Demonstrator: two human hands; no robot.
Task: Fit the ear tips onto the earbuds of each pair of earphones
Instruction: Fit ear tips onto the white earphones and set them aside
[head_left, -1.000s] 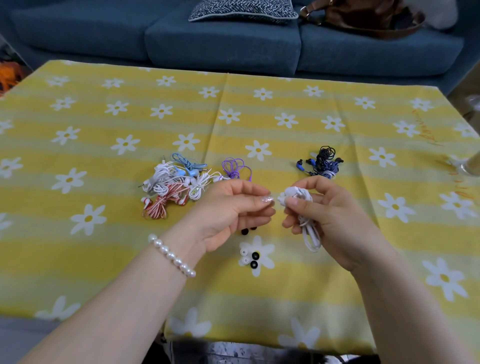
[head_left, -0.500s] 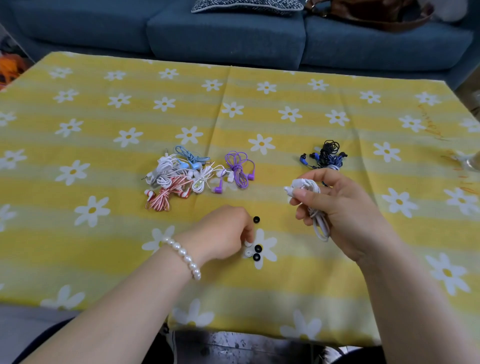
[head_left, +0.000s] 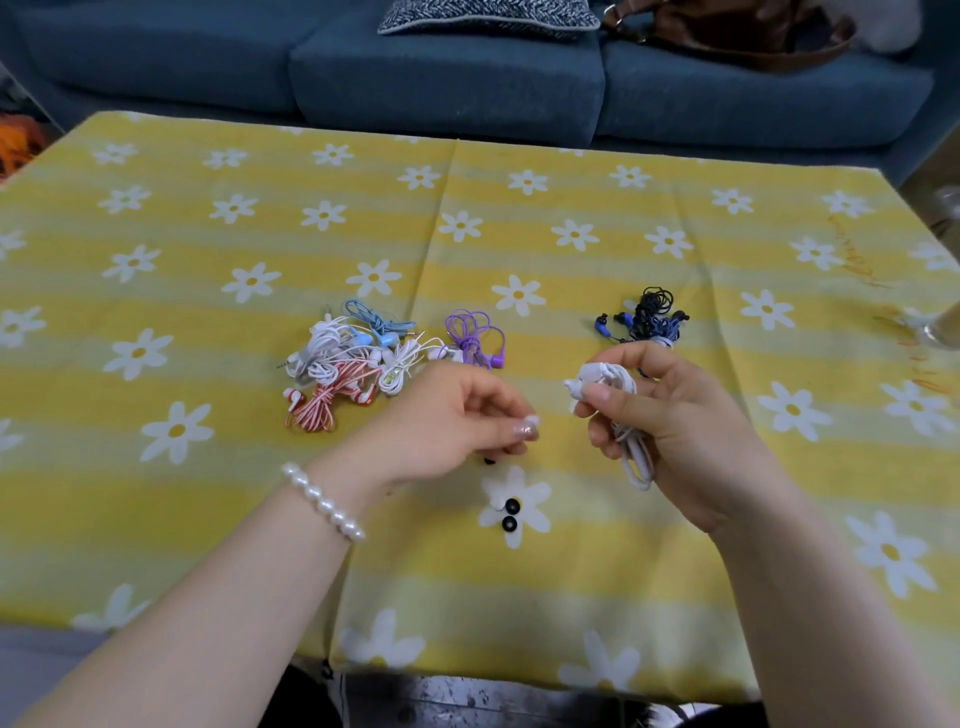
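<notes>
Right hand (head_left: 670, 421) is clamping the white earphones (head_left: 605, 382), bud poking toward nine o'clock; left hand (head_left: 457, 421) is pinching something tiny (a white tip, probably). Misalign it and it's likely dropping among the black ear tips (head_left: 511, 514) on the surface (head_left: 675, 571).

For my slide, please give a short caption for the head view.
Right hand holds white earphones; left hand pinches a white ear tip beside them.

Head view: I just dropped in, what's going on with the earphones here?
A person is fitting ear tips. The right hand grips a bundled white earphone, one bud poking out. The left hand pinches something small and pale, likely a tip, close beside it. Two black ear tips lie on the yellow cloth; more bundles wait behind.
</notes>
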